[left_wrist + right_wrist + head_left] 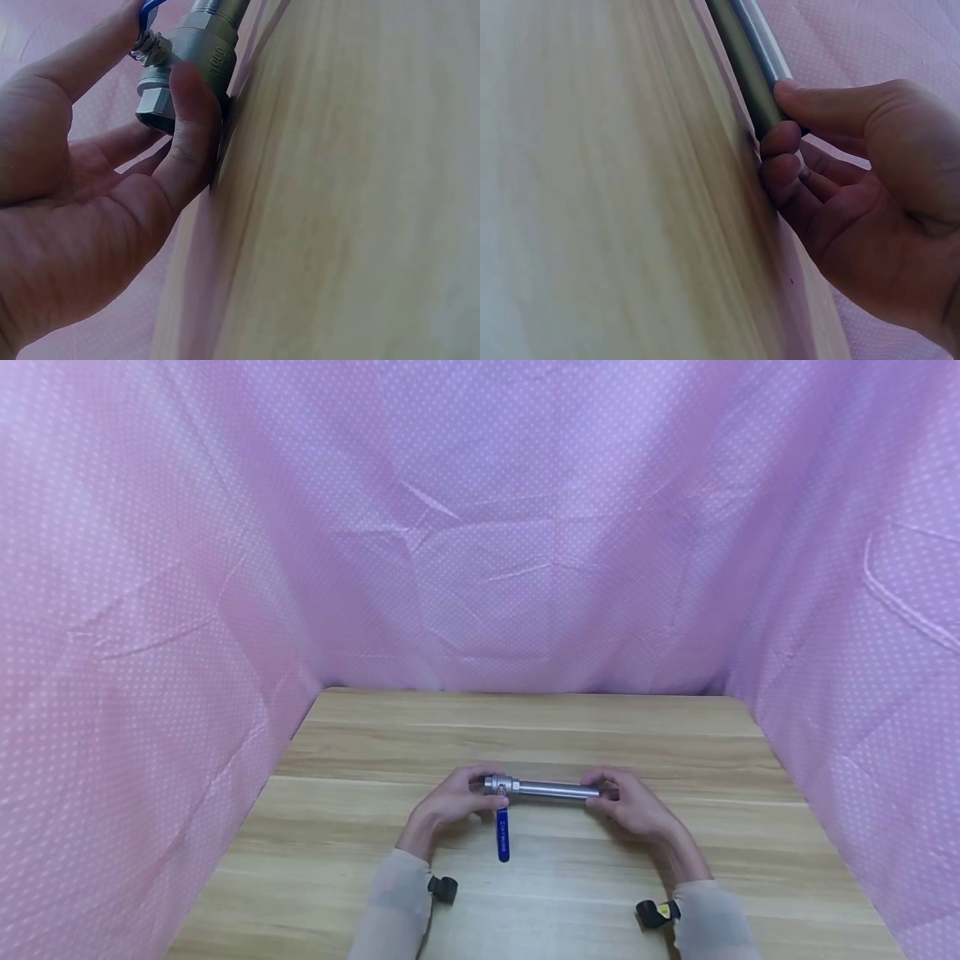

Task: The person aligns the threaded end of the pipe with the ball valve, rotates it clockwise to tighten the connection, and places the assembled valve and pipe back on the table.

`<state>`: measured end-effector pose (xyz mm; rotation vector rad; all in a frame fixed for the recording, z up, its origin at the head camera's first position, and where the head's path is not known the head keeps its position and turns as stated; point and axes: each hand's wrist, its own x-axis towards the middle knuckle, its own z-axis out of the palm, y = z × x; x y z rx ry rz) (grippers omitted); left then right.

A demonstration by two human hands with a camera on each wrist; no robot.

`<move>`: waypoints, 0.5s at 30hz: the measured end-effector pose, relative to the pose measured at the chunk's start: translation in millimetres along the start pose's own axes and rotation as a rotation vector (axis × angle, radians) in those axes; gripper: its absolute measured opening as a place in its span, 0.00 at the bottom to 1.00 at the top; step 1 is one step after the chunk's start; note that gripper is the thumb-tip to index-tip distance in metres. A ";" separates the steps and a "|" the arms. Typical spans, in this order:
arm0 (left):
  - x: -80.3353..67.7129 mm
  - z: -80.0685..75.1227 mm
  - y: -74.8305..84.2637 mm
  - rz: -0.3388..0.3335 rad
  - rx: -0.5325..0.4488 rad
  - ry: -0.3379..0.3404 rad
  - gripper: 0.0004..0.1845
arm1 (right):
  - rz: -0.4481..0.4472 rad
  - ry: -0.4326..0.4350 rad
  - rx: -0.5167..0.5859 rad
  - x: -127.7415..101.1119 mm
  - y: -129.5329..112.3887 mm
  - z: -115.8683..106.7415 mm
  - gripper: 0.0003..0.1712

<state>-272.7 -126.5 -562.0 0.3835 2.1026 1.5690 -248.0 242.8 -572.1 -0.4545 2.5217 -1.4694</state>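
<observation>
A steel pipe (553, 789) lies across the wooden table (525, 727), screwed into a metal ball valve (498, 787) with a blue lever handle (502, 835) that points toward me. My left hand (453, 799) grips the valve body (191, 56), thumb and fingers curled round it. At the pipe's other end (754, 71), my right hand (626, 802) pinches the pipe between thumb and curled fingers. The pipe rests on or just above the tabletop.
Pink dotted fabric (480, 527) walls the table in at the back and on both sides. Bare wood lies beyond the pipe and in front of the hands. A small black wrist camera (442, 888) sits on each sleeve.
</observation>
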 end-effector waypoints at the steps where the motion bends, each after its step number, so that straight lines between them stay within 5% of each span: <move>1: -0.2 0.0 0.6 0.002 0.004 0.000 0.31 | 0.002 0.000 -0.004 0.2 0.3 0.0 0.16; 8: -1.0 0.2 -0.3 0.014 0.035 0.007 0.32 | -0.013 -0.012 -0.018 0.1 1.3 1.1 0.16; 15: -6.0 -6.1 -3.0 -0.029 -0.001 0.022 0.39 | 0.067 -0.008 0.066 -2.5 -4.9 -3.1 0.20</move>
